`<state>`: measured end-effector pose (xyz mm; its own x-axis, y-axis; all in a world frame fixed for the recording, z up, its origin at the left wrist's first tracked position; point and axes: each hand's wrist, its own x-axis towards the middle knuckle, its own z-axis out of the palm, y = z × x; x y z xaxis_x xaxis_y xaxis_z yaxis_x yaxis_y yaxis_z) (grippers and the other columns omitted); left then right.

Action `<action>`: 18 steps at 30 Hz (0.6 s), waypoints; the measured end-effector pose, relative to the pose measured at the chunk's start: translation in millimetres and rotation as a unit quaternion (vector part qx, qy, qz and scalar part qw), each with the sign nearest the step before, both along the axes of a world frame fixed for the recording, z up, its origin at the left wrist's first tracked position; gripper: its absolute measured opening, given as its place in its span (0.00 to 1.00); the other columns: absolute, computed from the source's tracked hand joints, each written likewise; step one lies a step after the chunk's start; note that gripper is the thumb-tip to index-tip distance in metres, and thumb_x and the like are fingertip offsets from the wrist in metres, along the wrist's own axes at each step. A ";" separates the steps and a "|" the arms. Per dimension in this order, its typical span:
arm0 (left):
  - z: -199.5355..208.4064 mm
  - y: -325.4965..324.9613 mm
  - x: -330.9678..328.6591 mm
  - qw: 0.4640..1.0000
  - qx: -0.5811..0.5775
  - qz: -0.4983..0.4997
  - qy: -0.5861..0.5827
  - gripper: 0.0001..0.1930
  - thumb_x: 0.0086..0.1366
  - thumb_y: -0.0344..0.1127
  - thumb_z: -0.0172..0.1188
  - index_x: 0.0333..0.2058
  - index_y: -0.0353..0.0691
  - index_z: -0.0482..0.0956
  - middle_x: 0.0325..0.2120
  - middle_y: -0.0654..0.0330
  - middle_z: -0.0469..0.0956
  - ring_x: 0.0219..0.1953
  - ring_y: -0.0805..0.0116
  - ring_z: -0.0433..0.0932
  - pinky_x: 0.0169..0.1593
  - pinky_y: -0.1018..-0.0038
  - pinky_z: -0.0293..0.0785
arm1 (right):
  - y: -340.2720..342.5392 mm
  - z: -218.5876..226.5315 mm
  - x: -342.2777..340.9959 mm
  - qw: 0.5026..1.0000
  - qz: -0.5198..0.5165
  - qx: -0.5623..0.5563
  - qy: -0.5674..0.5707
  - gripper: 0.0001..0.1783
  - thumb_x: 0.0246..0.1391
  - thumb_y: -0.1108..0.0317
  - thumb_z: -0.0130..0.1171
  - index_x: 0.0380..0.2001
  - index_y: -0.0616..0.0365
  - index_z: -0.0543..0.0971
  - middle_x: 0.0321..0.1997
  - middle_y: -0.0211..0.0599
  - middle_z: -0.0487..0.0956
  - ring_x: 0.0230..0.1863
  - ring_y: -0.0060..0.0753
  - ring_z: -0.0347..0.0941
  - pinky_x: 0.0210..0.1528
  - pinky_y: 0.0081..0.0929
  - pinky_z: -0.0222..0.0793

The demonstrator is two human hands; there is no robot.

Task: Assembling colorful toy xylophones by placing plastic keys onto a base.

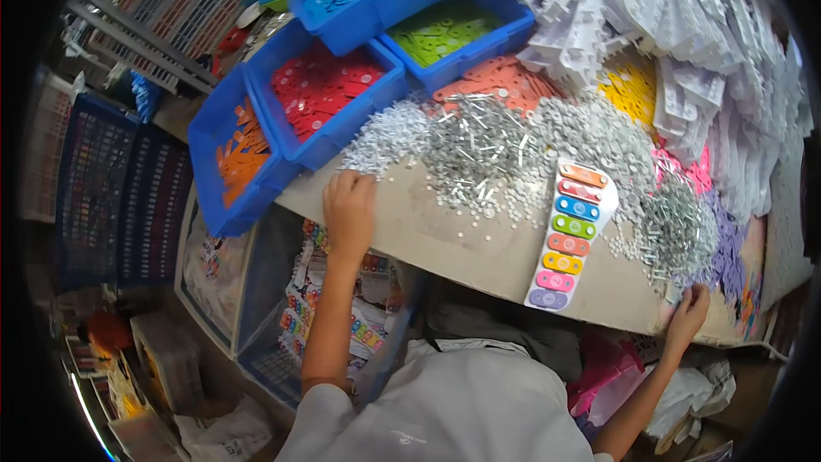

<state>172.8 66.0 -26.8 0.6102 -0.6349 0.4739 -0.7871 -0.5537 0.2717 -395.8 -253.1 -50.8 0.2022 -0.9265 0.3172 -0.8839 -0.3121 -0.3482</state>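
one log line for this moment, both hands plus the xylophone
left hand: at white pieces | right hand: near purple pieces | toy xylophone: on table, between hands

A bare strip of the tabletop (428, 227) runs by its near edge around the middle, leaving passage between the left hand (349, 205) at nine o'clock and the toy xylophone (568, 243) at three. A narrower gap lies toward four, between the xylophone and the right hand (687, 312). Blue bins (355, 120) wall off ten to twelve, heaped metal pins (483, 133) obstruct one, and stacked white plastic pieces (684, 26) crowd two.
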 end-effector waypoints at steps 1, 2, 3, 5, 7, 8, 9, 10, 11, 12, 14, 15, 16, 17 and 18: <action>-2.2 -1.2 0.4 1.000 0.022 0.008 -0.007 0.04 0.62 0.29 0.63 0.35 0.37 0.80 0.35 0.55 0.75 0.42 0.52 0.74 0.48 0.60 0.69 | 1.4 2.2 5.3 1.000 0.004 0.004 -0.022 0.07 0.65 0.71 0.55 0.42 0.63 0.74 0.38 0.43 0.76 0.37 0.35 0.72 0.43 0.31 0.69; -2.6 -1.2 0.9 1.000 0.021 -0.005 0.000 0.04 0.62 0.29 0.63 0.35 0.37 0.80 0.35 0.55 0.75 0.42 0.52 0.74 0.48 0.60 0.69 | 2.4 4.5 10.0 0.999 0.008 0.008 -0.044 0.06 0.64 0.72 0.55 0.40 0.64 0.74 0.34 0.42 0.76 0.35 0.34 0.72 0.42 0.31 0.70; -1.4 0.5 1.8 0.999 0.036 0.010 -0.024 0.04 0.63 0.29 0.62 0.36 0.37 0.80 0.36 0.54 0.75 0.43 0.51 0.74 0.48 0.59 0.68 | 2.8 7.0 14.6 0.998 0.001 0.028 -0.058 0.06 0.64 0.72 0.56 0.39 0.64 0.74 0.32 0.41 0.76 0.33 0.34 0.72 0.41 0.31 0.70; 2.6 -2.7 -3.5 0.998 0.048 0.013 -0.041 0.04 0.64 0.29 0.60 0.37 0.37 0.79 0.36 0.53 0.75 0.43 0.50 0.74 0.49 0.58 0.68 | 5.1 16.1 29.5 0.996 0.003 0.026 -0.082 0.05 0.62 0.73 0.58 0.37 0.63 0.75 0.28 0.42 0.76 0.31 0.34 0.72 0.39 0.31 0.70; 10.0 -9.0 -11.1 0.997 0.008 0.030 -0.073 0.04 0.67 0.30 0.58 0.38 0.37 0.77 0.36 0.52 0.76 0.43 0.49 0.74 0.49 0.58 0.68 | 4.5 17.5 27.1 0.994 -0.013 0.033 -0.100 0.05 0.61 0.72 0.58 0.36 0.63 0.75 0.28 0.38 0.77 0.30 0.30 0.71 0.38 0.30 0.70; 12.8 -9.7 -15.9 0.997 0.007 0.023 -0.069 0.04 0.67 0.30 0.58 0.38 0.37 0.77 0.36 0.52 0.76 0.43 0.49 0.74 0.49 0.58 0.68 | 4.0 16.6 26.0 0.993 -0.017 0.035 -0.111 0.05 0.61 0.72 0.58 0.36 0.63 0.75 0.28 0.37 0.77 0.29 0.28 0.71 0.37 0.29 0.70; 15.3 -10.6 -21.1 0.999 -0.008 0.028 -0.020 0.04 0.67 0.30 0.57 0.39 0.38 0.77 0.37 0.53 0.77 0.44 0.49 0.74 0.50 0.57 0.67 | 3.7 16.3 22.8 0.993 -0.024 0.034 -0.108 0.05 0.61 0.72 0.58 0.36 0.63 0.75 0.28 0.37 0.77 0.29 0.28 0.71 0.37 0.29 0.70; 17.6 -12.7 -24.9 0.999 -0.021 0.034 0.028 0.04 0.67 0.29 0.57 0.40 0.38 0.77 0.37 0.54 0.78 0.45 0.50 0.74 0.52 0.57 0.67 | 3.1 15.9 18.8 0.992 -0.029 0.042 -0.112 0.05 0.61 0.72 0.58 0.37 0.63 0.75 0.29 0.36 0.77 0.30 0.27 0.71 0.37 0.28 0.70; 20.3 -15.4 -28.1 0.999 -0.021 0.032 0.029 0.04 0.67 0.29 0.57 0.40 0.38 0.77 0.37 0.54 0.78 0.45 0.50 0.74 0.52 0.57 0.67 | 1.9 16.5 18.5 0.991 -0.031 0.050 -0.117 0.05 0.61 0.73 0.58 0.37 0.62 0.76 0.29 0.34 0.77 0.30 0.25 0.71 0.37 0.27 0.70; 22.9 -18.0 -31.0 0.999 -0.027 0.033 0.031 0.04 0.68 0.29 0.57 0.40 0.38 0.77 0.37 0.54 0.78 0.44 0.50 0.74 0.51 0.57 0.67 | 2.9 17.4 19.9 0.991 -0.033 0.050 -0.117 0.05 0.61 0.73 0.58 0.37 0.62 0.76 0.29 0.34 0.77 0.30 0.25 0.71 0.37 0.27 0.70; 23.1 -20.5 -31.5 0.998 -0.031 0.035 0.033 0.04 0.68 0.29 0.57 0.40 0.38 0.78 0.36 0.53 0.78 0.44 0.51 0.74 0.51 0.58 0.67 | 6.7 20.3 24.9 0.992 -0.051 0.032 -0.113 0.05 0.61 0.73 0.57 0.39 0.63 0.77 0.29 0.34 0.77 0.31 0.24 0.71 0.38 0.27 0.70; 21.3 -21.3 -28.4 0.999 -0.033 0.031 0.020 0.05 0.68 0.29 0.57 0.39 0.37 0.79 0.36 0.54 0.78 0.43 0.51 0.74 0.50 0.58 0.67 | 5.7 18.3 24.2 0.992 -0.052 0.032 -0.113 0.05 0.61 0.73 0.57 0.39 0.63 0.77 0.29 0.34 0.77 0.31 0.24 0.71 0.38 0.27 0.70; 19.1 -21.3 -25.3 0.999 -0.034 0.028 0.006 0.05 0.68 0.29 0.58 0.39 0.37 0.80 0.36 0.54 0.78 0.42 0.51 0.74 0.50 0.58 0.68 | 4.7 14.5 23.4 0.992 -0.042 0.024 -0.120 0.06 0.61 0.73 0.57 0.39 0.63 0.77 0.30 0.34 0.78 0.31 0.25 0.71 0.39 0.27 0.70; 15.6 -19.4 -21.0 0.999 -0.033 0.028 0.006 0.05 0.68 0.29 0.58 0.39 0.37 0.80 0.36 0.54 0.78 0.42 0.51 0.74 0.50 0.58 0.68 | 4.0 13.1 24.9 0.991 -0.032 0.016 -0.127 0.06 0.61 0.73 0.57 0.40 0.63 0.77 0.30 0.34 0.78 0.32 0.25 0.71 0.40 0.27 0.70; 11.0 -17.1 -16.0 0.999 -0.024 0.021 0.009 0.06 0.67 0.29 0.58 0.41 0.37 0.81 0.36 0.55 0.78 0.43 0.51 0.74 0.50 0.59 0.68 | 4.7 14.0 26.4 0.991 -0.032 0.017 -0.127 0.06 0.61 0.73 0.57 0.40 0.63 0.77 0.30 0.34 0.78 0.32 0.25 0.71 0.40 0.27 0.70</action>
